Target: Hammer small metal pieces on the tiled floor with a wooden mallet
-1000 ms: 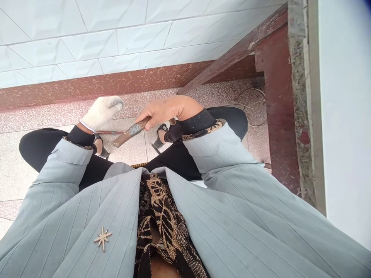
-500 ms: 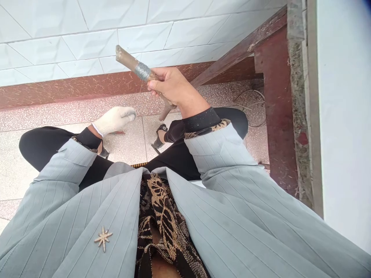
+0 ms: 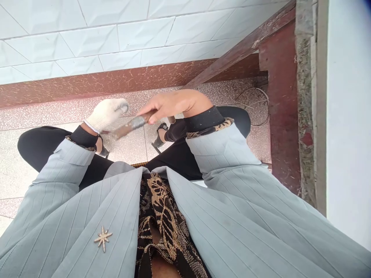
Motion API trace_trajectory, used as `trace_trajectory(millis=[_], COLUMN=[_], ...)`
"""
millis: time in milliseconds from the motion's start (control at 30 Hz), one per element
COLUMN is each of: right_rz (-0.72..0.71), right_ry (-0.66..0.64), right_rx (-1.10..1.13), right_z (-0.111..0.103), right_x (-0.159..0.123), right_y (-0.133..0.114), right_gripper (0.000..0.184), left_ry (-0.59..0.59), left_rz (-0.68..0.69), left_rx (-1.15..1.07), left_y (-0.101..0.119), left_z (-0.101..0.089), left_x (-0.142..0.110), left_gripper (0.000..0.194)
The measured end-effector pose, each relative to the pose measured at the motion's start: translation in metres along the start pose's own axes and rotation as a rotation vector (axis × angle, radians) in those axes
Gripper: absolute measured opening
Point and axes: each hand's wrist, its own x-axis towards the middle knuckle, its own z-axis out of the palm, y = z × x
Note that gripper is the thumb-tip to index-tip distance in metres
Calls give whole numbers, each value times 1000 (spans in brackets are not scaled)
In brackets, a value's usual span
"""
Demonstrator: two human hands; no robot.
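1. Knees (image 3: 31,144) first: spread wide, left and right, leaving the middle to the hands, and that gap looks worth preserving.
2. Here's the stick (image 3: 127,128), above the floor (image 3: 127,150), on the far side of the lap, slanting left and near. The bare right hand (image 3: 174,105) is wrapped around it; a firm grip with an easy wrist should serve best.
3. And the gloved left hand (image 3: 106,112): fingers curled in narrow, though whether anything sits inside, there's no telling. The stick's blurred tip is close on its near side, so those knuckles would do well to keep clear.
4. Wire (image 3: 137,122) binds the stick just left of the grip; fingers are safer behind it, as a loose end could snag.
5. Now the count, biggest down: one wall (image 3: 139,33), one coat (image 3: 246,216), one brace (image 3: 240,52), two knees, one cable (image 3: 268,104), one stick, two hands, two shoes (image 3: 158,141), one brooch (image 3: 102,238).
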Motion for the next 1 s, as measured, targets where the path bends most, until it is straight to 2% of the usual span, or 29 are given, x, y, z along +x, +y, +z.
trace_trajectory(millis=[133,200,267,467,533,633,733,900,1000], right_rz=[-247,-243,-109,236,308,377,415,398,285], right_ry=[559,719,772,804,783,656,545,221,24], right_rx=[422,476,397,-16,-158,-359,-473,-555,-473], right_z=[-6,-4,-2,-3,-2,1,3,4,7], right_x=[-12,-8,-4,4,10,20,26,26,23], right_y=[13,16,16,10,12,21,29,23,14], right_gripper=[36,41,36,12,12,29,39,8,6], left_ry=[41,2,-47,-156,-214,-296,-256,-108,-51], left_rz=[-8,37,64,86,106,114,154,147,131], left_rx=[-73,-82,-52,29,1,-36,3,53,7], left_y=[2,6,10,21,25,30,30,18,11], left_z=[4,7,11,16,15,11,6,2,-1], left_x=[3,3,2,0,-3,-7,-9,-6,-5], left_gripper=[28,27,26,24,24,24,25,23,24])
